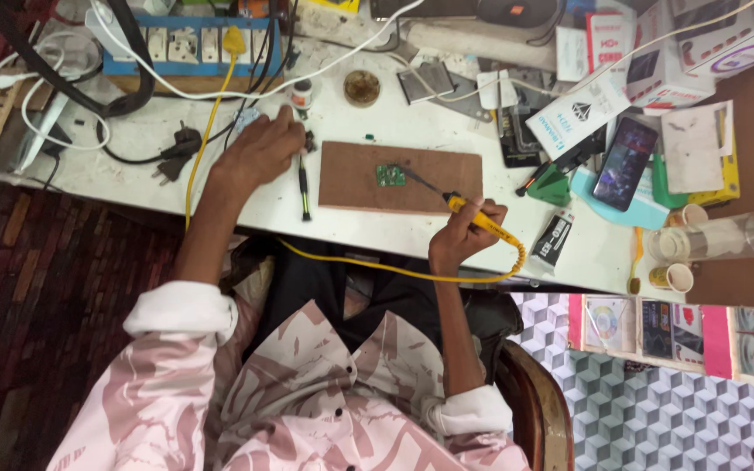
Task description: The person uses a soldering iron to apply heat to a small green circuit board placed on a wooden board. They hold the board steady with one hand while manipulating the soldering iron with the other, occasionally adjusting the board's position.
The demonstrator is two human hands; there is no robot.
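Yellow-handled soldering iron (482, 220) gripped shut in right hand (464, 235), tip w/ small green circuit board (389, 175) on brown wooden slab (399, 178); unclamped board could be nudged, as left hand (259, 150) is curled over small items away from it, contents can't be told.

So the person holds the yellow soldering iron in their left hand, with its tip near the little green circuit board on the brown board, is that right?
Not quite: the head view shows the yellow soldering iron in the right hand, not the left. Its tip does point toward the small green circuit board lying on the brown board. The left hand rests on the white table, away from it.

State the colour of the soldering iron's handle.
Yellow: the soldering iron in the right hand, head view.
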